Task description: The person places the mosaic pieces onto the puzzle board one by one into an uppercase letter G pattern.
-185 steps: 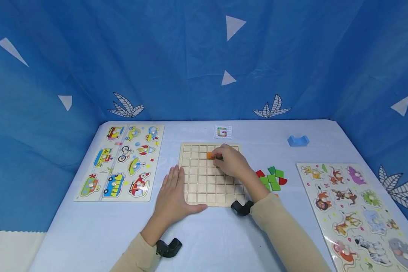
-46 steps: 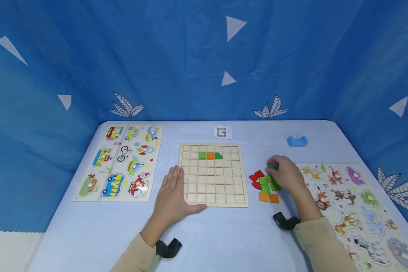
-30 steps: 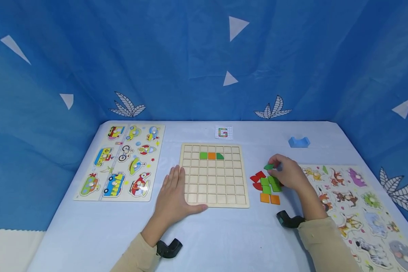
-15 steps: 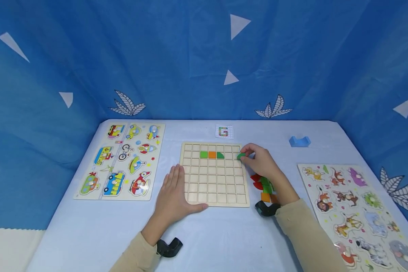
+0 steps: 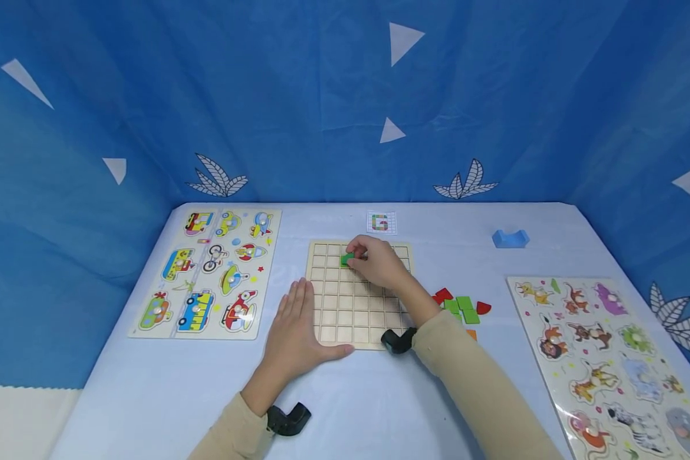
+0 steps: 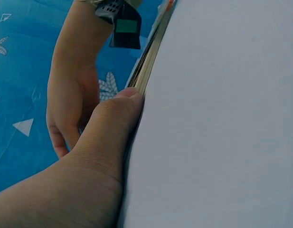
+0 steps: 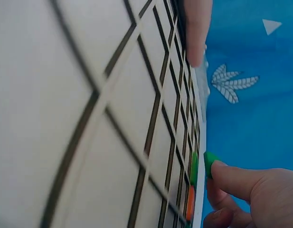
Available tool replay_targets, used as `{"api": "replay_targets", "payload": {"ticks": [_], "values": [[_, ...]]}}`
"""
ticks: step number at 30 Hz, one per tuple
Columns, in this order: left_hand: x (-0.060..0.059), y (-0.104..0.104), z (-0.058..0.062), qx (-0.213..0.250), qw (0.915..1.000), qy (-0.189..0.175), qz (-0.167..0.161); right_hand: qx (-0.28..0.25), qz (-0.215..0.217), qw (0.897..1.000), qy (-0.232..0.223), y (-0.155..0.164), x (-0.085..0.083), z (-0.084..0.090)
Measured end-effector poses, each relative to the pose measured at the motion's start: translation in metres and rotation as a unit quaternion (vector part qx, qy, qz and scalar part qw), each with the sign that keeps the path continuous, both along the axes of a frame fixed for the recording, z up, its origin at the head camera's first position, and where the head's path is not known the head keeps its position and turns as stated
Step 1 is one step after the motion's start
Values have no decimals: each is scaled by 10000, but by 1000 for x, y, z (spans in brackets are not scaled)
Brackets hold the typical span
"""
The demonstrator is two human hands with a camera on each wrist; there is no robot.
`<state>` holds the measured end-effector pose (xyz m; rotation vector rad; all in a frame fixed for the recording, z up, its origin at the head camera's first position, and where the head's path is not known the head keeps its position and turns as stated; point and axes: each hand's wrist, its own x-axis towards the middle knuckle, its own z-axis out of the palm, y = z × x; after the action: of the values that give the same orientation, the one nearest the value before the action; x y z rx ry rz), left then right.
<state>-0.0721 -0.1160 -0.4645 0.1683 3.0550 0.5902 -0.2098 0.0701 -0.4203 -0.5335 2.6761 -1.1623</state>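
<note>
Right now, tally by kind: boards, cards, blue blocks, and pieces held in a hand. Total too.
Grid board: 1
Picture boards: 2 (vehicle board, animal board)
Pattern card: 1
Blue block: 1
Green piece held in the right hand: 1
Total: 6

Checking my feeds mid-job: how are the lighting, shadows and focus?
Head: bright and mostly sharp, with a soft shadow on the table beside the right sleeve; left wrist: dimmer, though the left hand reads clearly; right wrist: the grid board is blurred closest to the camera and squeezed by the steep angle farther off.
</note>
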Motion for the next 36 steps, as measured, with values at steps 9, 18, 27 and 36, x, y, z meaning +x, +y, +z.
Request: {"api": "replay_targets", "payload": {"ticks": [9, 18, 27, 36], "values": [[0, 0, -1, 43, 10000, 18, -19, 475, -60, 9987, 191, -29, 1, -4], [0, 0, -2, -23, 10000, 46, -21, 1049, -109, 9934, 458, -34, 6, 2], [-1, 1, -2, -24, 10000, 28, -1, 1430, 352, 9874, 581, -21, 7, 10], [-1, 1, -1, 4, 10000, 49, 26, 1336, 285, 9894, 493, 20, 8, 30]]}}
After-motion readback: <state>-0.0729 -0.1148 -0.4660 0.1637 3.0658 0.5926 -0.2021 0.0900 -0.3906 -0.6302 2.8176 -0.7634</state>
